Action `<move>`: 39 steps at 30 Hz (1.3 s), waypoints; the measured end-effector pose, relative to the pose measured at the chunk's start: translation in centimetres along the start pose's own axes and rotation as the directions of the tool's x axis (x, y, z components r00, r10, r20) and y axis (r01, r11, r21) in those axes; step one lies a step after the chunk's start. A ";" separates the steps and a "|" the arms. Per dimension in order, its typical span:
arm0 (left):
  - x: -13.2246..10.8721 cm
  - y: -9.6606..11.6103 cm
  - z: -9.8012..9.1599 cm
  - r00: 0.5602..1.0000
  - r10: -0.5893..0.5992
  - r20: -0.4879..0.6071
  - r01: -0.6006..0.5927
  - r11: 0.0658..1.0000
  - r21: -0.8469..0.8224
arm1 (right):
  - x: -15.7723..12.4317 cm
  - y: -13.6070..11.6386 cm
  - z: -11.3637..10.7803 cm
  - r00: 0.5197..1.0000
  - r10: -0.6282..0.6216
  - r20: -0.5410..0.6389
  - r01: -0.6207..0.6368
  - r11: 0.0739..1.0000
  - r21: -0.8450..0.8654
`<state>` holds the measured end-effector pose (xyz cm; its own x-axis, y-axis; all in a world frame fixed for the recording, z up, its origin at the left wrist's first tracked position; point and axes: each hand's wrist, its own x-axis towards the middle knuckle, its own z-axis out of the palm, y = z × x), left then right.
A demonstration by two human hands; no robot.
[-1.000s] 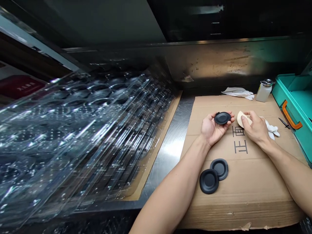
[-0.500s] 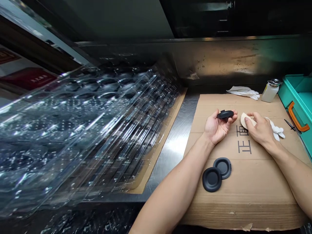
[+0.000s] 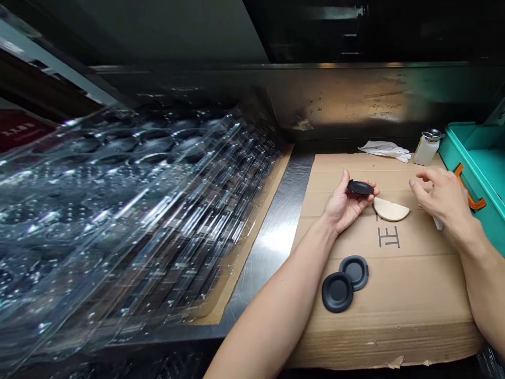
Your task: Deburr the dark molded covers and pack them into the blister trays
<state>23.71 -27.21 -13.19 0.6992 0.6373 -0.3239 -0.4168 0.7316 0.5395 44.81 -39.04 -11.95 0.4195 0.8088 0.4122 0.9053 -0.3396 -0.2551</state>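
Observation:
My left hand (image 3: 344, 204) holds a round black rubber cap (image 3: 359, 188) between thumb and fingertips, a little above the cardboard sheet (image 3: 410, 273). A beige half-round pad (image 3: 390, 210) lies flat on the cardboard just right of that hand. My right hand (image 3: 445, 199) hovers to the right of the pad with fingers spread and nothing in it. Two more black caps (image 3: 345, 284) lie overlapping on the cardboard nearer to me.
Stacked clear plastic blister trays (image 3: 118, 221) fill the left side. A teal bin with an orange handle (image 3: 477, 163) stands at the right edge. A small dispenser bottle (image 3: 427, 148) and white gloves (image 3: 384, 149) lie at the back of the cardboard.
My right hand let go of the beige pad, which now lies on the cardboard, and moved right. My left hand tilted the black cap flatter.

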 end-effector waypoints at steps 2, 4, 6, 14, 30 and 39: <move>0.0 -0.1 0.0 1.000 0.013 0.014 -0.014 0.999 0.043 | 0.4 1.5 -0.5 0.986 0.077 0.147 -0.061 0.992 -0.113; 0.0 -0.1 0.1 0.999 0.037 0.024 -0.038 0.996 0.083 | 0.6 2.3 -0.5 0.958 0.108 0.266 -0.082 0.991 -0.107; 0.0 -0.1 0.1 0.999 0.037 0.019 -0.039 0.993 0.111 | 0.7 2.1 -0.4 0.965 0.049 0.259 -0.066 0.996 0.057; -0.6 -1.0 0.3 0.996 -0.052 0.078 0.016 0.915 0.403 | -1.0 -3.5 0.3 0.960 -0.278 -0.007 0.247 0.841 0.482; -1.1 -2.8 0.7 0.996 0.042 0.083 -0.092 0.563 0.821 | -1.5 -4.8 2.1 0.844 -0.536 0.032 0.517 0.827 0.222; -1.3 -3.1 0.7 0.994 0.081 0.080 -0.109 0.492 0.864 | -1.6 -5.0 2.5 0.822 -0.570 -0.025 0.564 0.806 0.180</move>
<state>24.56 -30.47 -13.89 0.7074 0.6730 -0.2163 0.2205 0.0807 0.9720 39.38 -37.43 -13.56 -0.1693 0.8458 0.5059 0.9543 0.2689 -0.1302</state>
